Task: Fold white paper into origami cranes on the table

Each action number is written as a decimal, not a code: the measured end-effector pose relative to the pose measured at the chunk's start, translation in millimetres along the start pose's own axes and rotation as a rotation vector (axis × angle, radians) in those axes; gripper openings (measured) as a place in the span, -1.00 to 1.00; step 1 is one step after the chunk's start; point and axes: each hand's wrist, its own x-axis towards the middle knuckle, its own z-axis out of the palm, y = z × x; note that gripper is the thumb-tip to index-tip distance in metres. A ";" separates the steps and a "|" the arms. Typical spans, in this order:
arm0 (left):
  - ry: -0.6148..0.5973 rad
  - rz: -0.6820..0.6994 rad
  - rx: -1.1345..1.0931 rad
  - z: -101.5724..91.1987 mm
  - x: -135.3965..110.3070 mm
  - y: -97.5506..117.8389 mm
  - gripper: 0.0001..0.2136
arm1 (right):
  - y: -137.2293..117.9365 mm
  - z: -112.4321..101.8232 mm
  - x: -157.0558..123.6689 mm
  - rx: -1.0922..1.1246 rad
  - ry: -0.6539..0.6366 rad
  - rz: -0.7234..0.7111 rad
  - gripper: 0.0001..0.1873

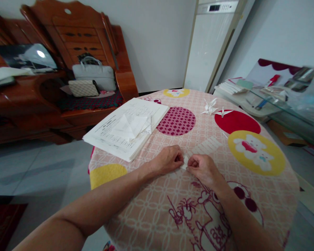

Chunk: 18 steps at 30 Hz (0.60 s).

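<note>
A small folded piece of white paper (185, 162) lies between my hands, low over the tablecloth. My left hand (170, 158) is closed, its fingertips at the paper's left side. From the right, my right hand (202, 168) pinches the paper's other edge between thumb and fingers. Just beyond my hands lies a pale striped strip (208, 144), flat on the cloth. Farther back on the table sit folded paper cranes, a larger white crane (209, 106) and a smaller one (223, 112).
A stack of printed sheets (112, 129) with folded white paper (132, 126) on top occupies the table's left side. The round table wears a patterned cloth (151, 209). A glass-topped stand (290, 108) with papers is at right; a wooden bench (75, 35) with bags is at left.
</note>
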 end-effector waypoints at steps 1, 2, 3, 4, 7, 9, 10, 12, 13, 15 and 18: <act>-0.001 -0.004 0.000 0.0 0.4 -0.2 -0.93 | 0.1 0.7 0.1 -0.009 0.006 0.006 -0.95; -0.003 -0.010 0.000 0.0 0.9 -0.2 -0.92 | 0.3 1.6 0.2 -0.021 0.015 0.011 -0.95; -0.006 -0.016 0.004 0.0 1.4 0.0 -0.92 | 0.7 2.5 0.3 -0.035 0.026 0.012 -0.95; -0.010 -0.024 0.010 -0.1 1.9 0.2 -0.91 | 1.1 3.4 0.5 -0.050 0.035 0.011 -0.95; -0.025 -0.044 0.030 -1.1 3.5 1.0 -0.90 | 0.3 5.8 0.8 -0.117 0.063 0.015 -0.94; -0.032 -0.051 0.037 -2.0 4.4 0.9 -0.90 | -2.2 7.3 1.0 -0.178 0.086 0.031 -0.92; -0.034 -0.052 0.039 -2.3 4.8 0.7 -0.90 | -3.9 8.0 1.1 -0.207 0.097 0.040 -0.91; -0.039 -0.052 0.048 -2.5 5.6 0.0 -0.89 | -7.4 9.6 1.1 -0.257 0.116 0.047 -0.88; -0.041 -0.051 0.053 -2.4 5.9 -0.3 -0.89 | -8.9 10.5 1.1 -0.278 0.124 0.049 -0.88; -0.046 -0.052 0.060 -1.9 6.4 -0.8 -0.89 | -11.1 12.1 1.1 -0.309 0.134 0.055 -0.89; -0.048 -0.052 0.068 -1.4 6.7 -0.6 -0.88 | -11.8 13.4 1.1 -0.321 0.136 0.059 -0.91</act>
